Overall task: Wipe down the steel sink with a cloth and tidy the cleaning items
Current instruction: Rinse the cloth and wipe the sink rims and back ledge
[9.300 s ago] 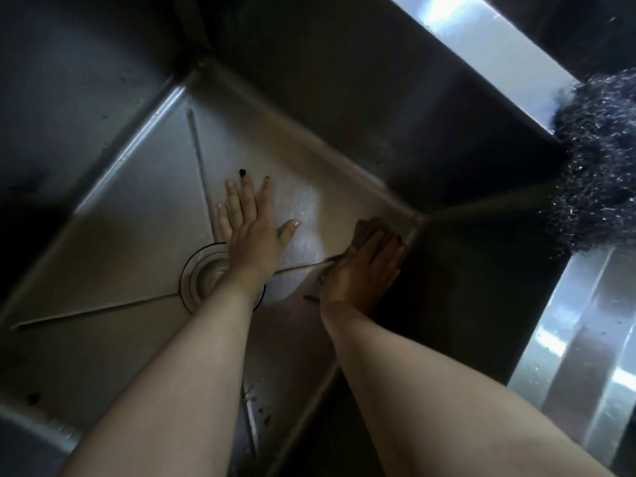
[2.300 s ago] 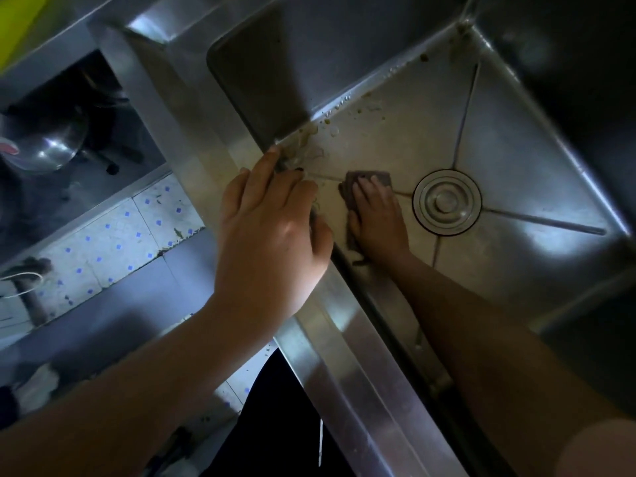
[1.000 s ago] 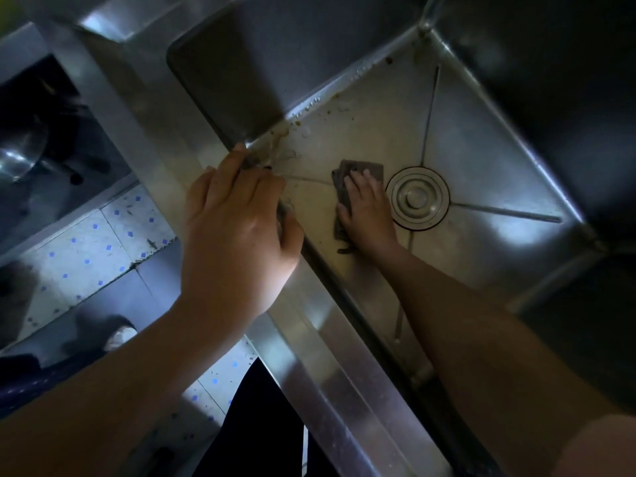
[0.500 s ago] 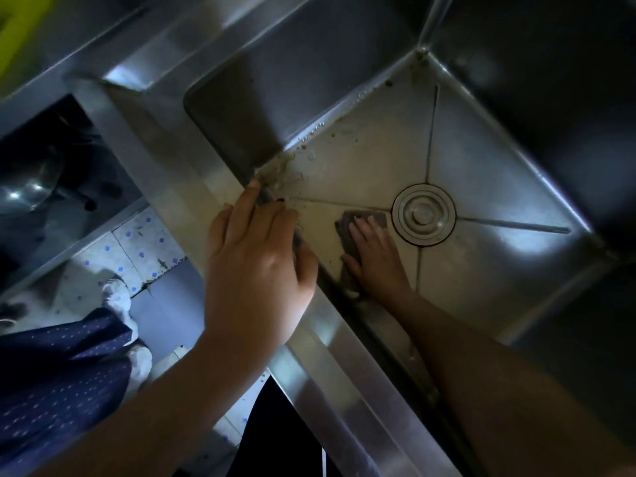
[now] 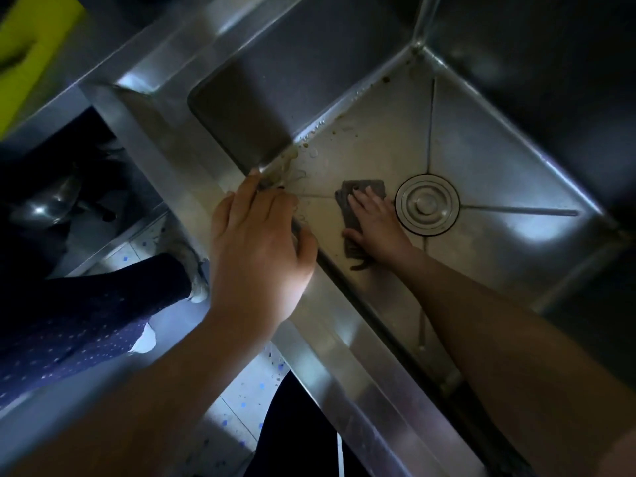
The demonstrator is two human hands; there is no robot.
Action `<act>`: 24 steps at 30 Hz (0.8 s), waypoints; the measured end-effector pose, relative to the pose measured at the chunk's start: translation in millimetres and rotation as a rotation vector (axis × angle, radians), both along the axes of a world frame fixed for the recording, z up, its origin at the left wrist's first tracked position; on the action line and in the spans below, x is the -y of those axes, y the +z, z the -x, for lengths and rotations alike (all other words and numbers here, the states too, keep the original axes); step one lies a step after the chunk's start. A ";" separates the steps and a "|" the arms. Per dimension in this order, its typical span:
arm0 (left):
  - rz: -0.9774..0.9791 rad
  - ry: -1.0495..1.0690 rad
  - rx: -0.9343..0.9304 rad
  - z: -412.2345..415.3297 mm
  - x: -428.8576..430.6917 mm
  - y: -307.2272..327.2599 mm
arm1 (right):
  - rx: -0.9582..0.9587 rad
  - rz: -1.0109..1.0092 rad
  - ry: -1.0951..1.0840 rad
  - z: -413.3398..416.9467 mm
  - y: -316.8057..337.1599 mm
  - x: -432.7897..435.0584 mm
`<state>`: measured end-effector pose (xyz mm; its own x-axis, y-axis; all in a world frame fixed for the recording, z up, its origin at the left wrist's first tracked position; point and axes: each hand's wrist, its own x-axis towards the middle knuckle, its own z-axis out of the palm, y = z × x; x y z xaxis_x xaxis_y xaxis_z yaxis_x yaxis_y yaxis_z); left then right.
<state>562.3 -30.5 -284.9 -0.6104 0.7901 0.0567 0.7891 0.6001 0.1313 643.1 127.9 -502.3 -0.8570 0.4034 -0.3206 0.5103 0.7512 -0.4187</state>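
Note:
A deep steel sink (image 5: pixel 509 160) fills the right half of the view, with a round drain (image 5: pixel 426 204) in its floor. My right hand (image 5: pixel 377 223) lies flat on a grey cloth (image 5: pixel 358 197), pressing it on the sink floor just left of the drain. My left hand (image 5: pixel 256 249) grips the sink's near rim (image 5: pixel 330 325), fingers curled over the edge. Brown grime and water drops (image 5: pixel 299 160) sit in the near left corner of the floor.
A yellow-green object (image 5: pixel 31 49) lies at the top left on the counter. Below the rim I see a tiled floor (image 5: pixel 241 407), a leg in dark dotted cloth (image 5: pixel 86 315) with a white shoe, and a steel bowl (image 5: pixel 41 208) in shadow.
My right hand with the cloth has slid slightly along the sink floor beside the drain. My left hand stays on the rim. The view has shifted a little.

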 end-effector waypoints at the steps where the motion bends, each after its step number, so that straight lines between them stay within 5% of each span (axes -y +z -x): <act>1: 0.011 0.009 0.010 0.4 -0.3 -0.6 | 0.016 0.006 0.003 -1.8 1.6 1.5; 16: 0.027 0.062 0.113 2.4 -1.1 0.3 | 0.074 0.128 -0.001 -36.6 30.7 16.2; 24: -0.235 0.082 0.358 3.4 -0.1 11.6 | 0.046 0.140 -0.120 -25.8 55.9 16.5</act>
